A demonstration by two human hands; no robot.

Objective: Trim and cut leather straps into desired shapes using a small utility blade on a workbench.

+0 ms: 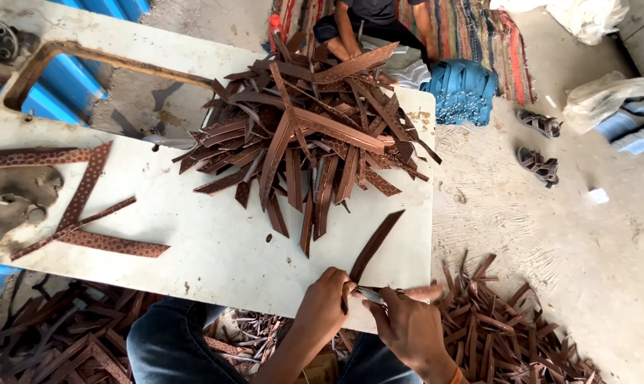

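Observation:
My left hand [328, 293] pinches the near end of a long brown leather strip [376, 243] that angles up over the white table's front edge. Right beside it, my right hand [407, 321] grips small metal scissors [373, 293], blades touching the strip's end. A big heap of similar brown strips [304, 135] lies on the table beyond my hands.
A few patterned strips [87, 213] lie at the left of the white table [215, 249]. Cut scraps [500, 327] litter the floor right and left of my knees. Another person sits past the table by a blue stack [463, 91]. Sandals [539, 146] lie on the concrete.

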